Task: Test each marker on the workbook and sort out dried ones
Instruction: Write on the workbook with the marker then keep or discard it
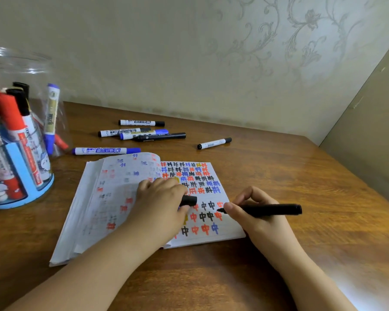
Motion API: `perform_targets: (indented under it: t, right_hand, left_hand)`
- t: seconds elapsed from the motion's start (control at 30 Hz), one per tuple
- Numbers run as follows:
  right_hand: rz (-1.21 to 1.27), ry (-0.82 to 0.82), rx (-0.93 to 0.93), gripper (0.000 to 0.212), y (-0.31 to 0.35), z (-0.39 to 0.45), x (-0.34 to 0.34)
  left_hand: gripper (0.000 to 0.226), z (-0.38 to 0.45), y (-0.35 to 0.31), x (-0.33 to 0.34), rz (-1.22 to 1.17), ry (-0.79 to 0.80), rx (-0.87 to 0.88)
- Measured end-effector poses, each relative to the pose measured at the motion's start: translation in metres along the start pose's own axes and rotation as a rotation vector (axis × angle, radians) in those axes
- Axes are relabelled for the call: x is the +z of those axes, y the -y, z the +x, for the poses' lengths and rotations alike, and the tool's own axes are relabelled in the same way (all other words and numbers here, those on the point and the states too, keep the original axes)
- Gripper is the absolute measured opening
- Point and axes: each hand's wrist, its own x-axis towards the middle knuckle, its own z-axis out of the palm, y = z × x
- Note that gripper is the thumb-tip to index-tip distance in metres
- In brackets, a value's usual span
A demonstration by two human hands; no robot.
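Your right hand (259, 212) pinches the black marker (265, 209), tip on the workbook (112, 191) page for testing; your left hand (164, 198) grips its cap (189, 200) (pinning pages flat).

A wooden table (279, 176) is stretching across the room, its brown grain catching the light. Behind it, pale wallpaper (234, 52) with a swirling floral pattern is running along the back, meeting a plain beige side panel (373, 122) standing at the right.
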Motion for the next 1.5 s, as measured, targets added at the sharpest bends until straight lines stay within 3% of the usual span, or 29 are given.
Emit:
perform_targets:
  t: [0.17, 0.3, 0.43, 0.53, 0.67, 0.73, 0.87, 1.1, 1.23, 1.3, 1.37, 1.5]
  right_hand:
    - [0.125, 0.043, 0.019, 0.018, 0.017, -0.005, 0.004]
    - [0.383, -0.047, 0.012, 0.018, 0.03, -0.007, -0.001]
    - [0.473, -0.071, -0.033, 0.016, 0.044, -0.01, -0.003]
    - [0.496, -0.057, -0.047, 0.017, 0.051, -0.011, 0.004]
    - [0.53, -0.017, -0.047, 0.014, 0.055, -0.012, 0.017]
    - [0.531, 0.005, -0.054, 0.011, 0.057, -0.013, 0.024]
    - [0.511, 0.019, -0.093, 0.008, 0.062, -0.012, 0.034]
    - [0.417, 0.034, -0.093, 0.012, 0.066, -0.008, 0.043]
    - [0.341, 0.008, -0.115, 0.018, 0.065, -0.004, 0.043]
    - [0.349, 0.022, -0.105, 0.019, 0.064, -0.003, 0.043]
    - [0.382, 0.035, -0.086, 0.02, 0.062, -0.003, 0.043]
    - [0.486, 0.033, -0.107, 0.029, 0.061, -0.005, 0.043]
  left_hand:
    - [0.021, -0.002, -0.002, -0.003, -0.085, 0.016, -0.019]
    - [0.016, -0.009, -0.006, -0.022, -0.68, 0.054, -0.175]
    - [0.023, -0.014, -0.008, -0.046, -1.314, 0.122, -0.289]
    - [0.029, -0.019, -0.001, -0.054, -1.523, 0.12, -0.284]
    - [0.011, -0.023, 0.001, -0.056, -1.699, 0.137, -0.347]
    - [0.014, -0.025, 0.002, -0.056, -1.773, 0.151, -0.377]
    - [0.046, -0.029, 0.008, -0.052, -1.823, 0.171, -0.402]
    - [0.029, -0.037, 0.009, -0.054, -1.745, 0.199, -0.379]
    - [0.026, -0.04, 0.015, -0.046, -1.3, 0.133, -0.335]
    - [0.028, -0.041, 0.016, -0.046, -1.186, 0.094, -0.3]
    - [0.033, -0.043, 0.017, -0.048, -1.203, 0.08, -0.294]
    - [0.022, -0.044, 0.019, -0.048, -1.451, 0.075, -0.354]
